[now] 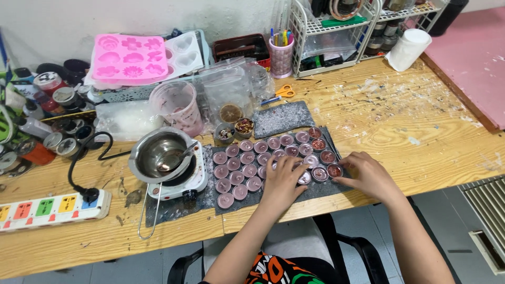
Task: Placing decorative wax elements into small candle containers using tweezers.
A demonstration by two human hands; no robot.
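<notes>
From the head camera, looking down, a wooden bench [421, 126] carries a dark grey mat [321, 190] on which small round tealight candles [247, 158] stand in close rows, pinkish wax in shallow cups, rims nearly touching one another. A few at the right end of the rows look darker and carry bits of dried matter on top.

The left hand [281, 181] lies palm down over the lower middle of the rows, fingers spread and loosely open, fingertips resting on or just above several cups; it grips nothing that can be seen. The right hand [368, 176] lies at the right edge of the mat, fingers extended toward the end candle [334, 170], touching or just beside it; whether it pinches the cup cannot be told.

Each candle looks light and small, so it probably slides or tips under a careless push. The thin cups likely dent if squeezed hard, and the wax surface would probably mark under a fingertip, more so if it is not fully set. The safest hold seems to be a light pinch on the cup's wall from two sides, clear of the wax.

Left of the mat stands a small hotplate [181, 184] bearing a metal bowl [158, 152] with a spoon [179, 156] in it. Behind are a pink silicone mould [129, 58], a plastic measuring jug [176, 105] and orange-handled scissors [285, 91]; a power strip [52, 208] lies at far left.
</notes>
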